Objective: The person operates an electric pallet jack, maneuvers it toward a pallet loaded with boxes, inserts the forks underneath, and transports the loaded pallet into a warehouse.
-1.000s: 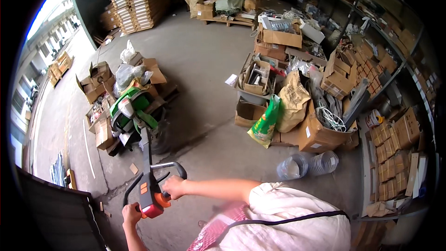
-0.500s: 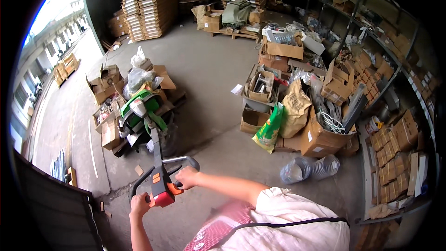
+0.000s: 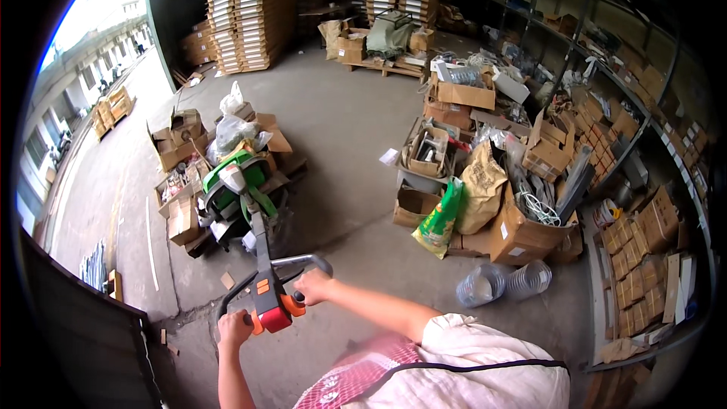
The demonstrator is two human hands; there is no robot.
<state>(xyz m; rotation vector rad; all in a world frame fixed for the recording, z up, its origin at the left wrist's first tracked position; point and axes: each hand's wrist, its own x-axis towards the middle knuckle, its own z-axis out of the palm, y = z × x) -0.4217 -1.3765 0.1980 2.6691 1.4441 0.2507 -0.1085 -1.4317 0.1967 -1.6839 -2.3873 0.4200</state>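
Head view shows the left hand and the right hand each wrapped tight around one side of the looped handle of a pallet jack, with its red-orange control head between them. Beyond the grip, the tiller runs up to the green jack body, which sits under a pallet of cardboard boxes and plastic bags. Well to the right of the hands lie a green sack and clear plastic bottles on the concrete floor.
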